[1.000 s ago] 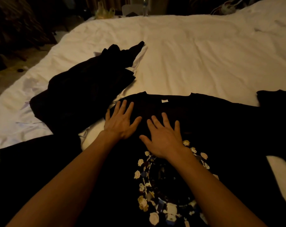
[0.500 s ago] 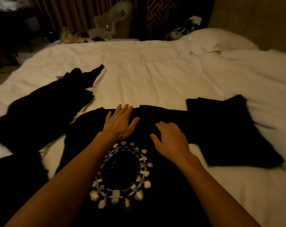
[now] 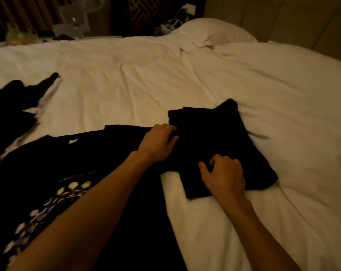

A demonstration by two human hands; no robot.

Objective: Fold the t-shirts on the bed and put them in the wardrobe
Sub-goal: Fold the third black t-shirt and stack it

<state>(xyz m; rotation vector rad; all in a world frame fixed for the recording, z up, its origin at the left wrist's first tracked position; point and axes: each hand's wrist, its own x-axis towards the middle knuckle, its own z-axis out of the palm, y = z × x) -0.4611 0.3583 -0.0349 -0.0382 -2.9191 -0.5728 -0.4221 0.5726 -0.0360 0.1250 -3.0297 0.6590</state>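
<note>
Both arms reach forward. The left hand [image 3: 158, 143] curls its fingers round the left edge of the folded black t-shirt [image 3: 214, 133]; the right hand [image 3: 224, 175] sits clawed on its near part, and I cannot tell whether it has hold of the cloth. That shirt lies on the white bed [image 3: 126, 85], just beside a spread printed t-shirt [image 3: 68, 163].

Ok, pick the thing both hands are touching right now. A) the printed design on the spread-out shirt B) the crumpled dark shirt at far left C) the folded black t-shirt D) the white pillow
C: the left hand and the right hand both sit with curled fingers at the edges of the folded black t-shirt.
</note>
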